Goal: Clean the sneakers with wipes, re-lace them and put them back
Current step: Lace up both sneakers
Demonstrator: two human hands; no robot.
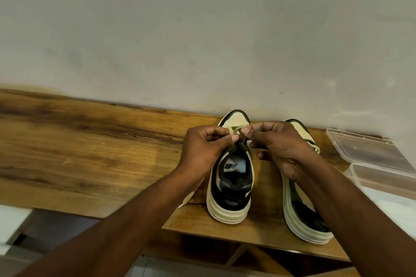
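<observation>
Two cream and dark green sneakers stand side by side on a wooden shelf (pixel 90 141), toes to the wall. Over the left sneaker (pixel 229 195) my left hand (pixel 202 150) and my right hand (pixel 281 148) meet above its tongue. Both hands pinch the cream shoelace (pixel 235 130), which forms a small loop between the fingertips. A loose end of the lace (pixel 185 200) hangs past my left wrist near the shelf's edge. The right sneaker (pixel 301 220) is partly hidden under my right forearm.
A clear plastic box (pixel 369 153) lies open at the right end of the shelf, with its other half in front of it. A pale wall rises right behind the shoes. A lower wooden frame shows beneath the shelf's front edge.
</observation>
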